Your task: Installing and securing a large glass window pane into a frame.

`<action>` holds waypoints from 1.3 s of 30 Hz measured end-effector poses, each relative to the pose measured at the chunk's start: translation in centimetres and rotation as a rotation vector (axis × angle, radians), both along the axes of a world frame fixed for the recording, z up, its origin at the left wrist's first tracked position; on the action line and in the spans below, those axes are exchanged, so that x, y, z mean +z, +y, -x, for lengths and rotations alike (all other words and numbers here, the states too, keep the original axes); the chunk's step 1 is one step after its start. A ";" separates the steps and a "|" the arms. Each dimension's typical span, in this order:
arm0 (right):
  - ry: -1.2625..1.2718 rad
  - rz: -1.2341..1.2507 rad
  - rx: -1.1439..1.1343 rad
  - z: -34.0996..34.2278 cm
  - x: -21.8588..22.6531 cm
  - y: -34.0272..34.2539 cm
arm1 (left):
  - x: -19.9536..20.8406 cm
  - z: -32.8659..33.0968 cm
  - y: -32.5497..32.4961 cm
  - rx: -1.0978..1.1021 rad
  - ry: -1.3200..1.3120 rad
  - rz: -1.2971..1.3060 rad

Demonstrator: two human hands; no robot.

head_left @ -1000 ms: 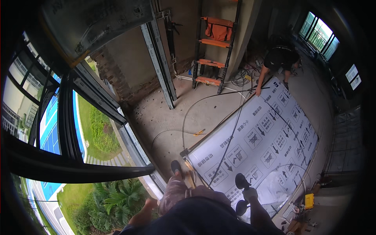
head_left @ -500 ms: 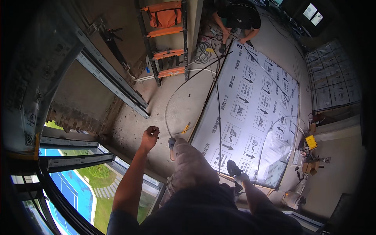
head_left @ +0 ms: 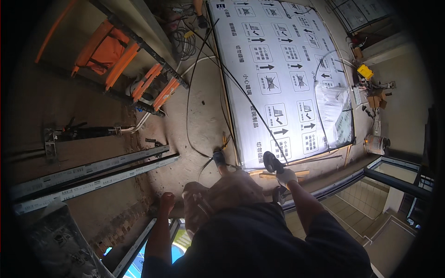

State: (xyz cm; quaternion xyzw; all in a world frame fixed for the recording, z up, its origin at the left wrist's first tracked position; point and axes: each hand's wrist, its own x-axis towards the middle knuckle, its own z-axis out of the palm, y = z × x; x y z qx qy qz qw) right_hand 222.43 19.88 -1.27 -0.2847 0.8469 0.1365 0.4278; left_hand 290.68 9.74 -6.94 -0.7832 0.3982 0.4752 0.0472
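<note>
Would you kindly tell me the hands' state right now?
Left hand: loosely closed, nothing visible in it.
Right hand: closed, holding a dark suction lifter.

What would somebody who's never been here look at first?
Probably the big white-covered panel with dark markings, lying ahead of the person and reaching up to the picture's top edge. Next might be the black-and-orange ladder, at the upper left. Then, near the panel's closest edge, the person's right hand grips a dark tool with a round end.
</note>
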 end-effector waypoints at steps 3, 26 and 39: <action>-0.010 0.076 -0.109 -1.9 1.7 -0.9 | -0.3 -2.6 -5.2 -0.221 0.005 0.076; 0.456 0.121 -1.545 -27.7 8.7 10.2 | 6.0 33.5 -9.8 -2.361 0.926 -1.370; 0.441 1.053 -2.228 -22.5 -16.5 15.2 | -30.2 44.0 -2.9 -2.413 0.377 -0.425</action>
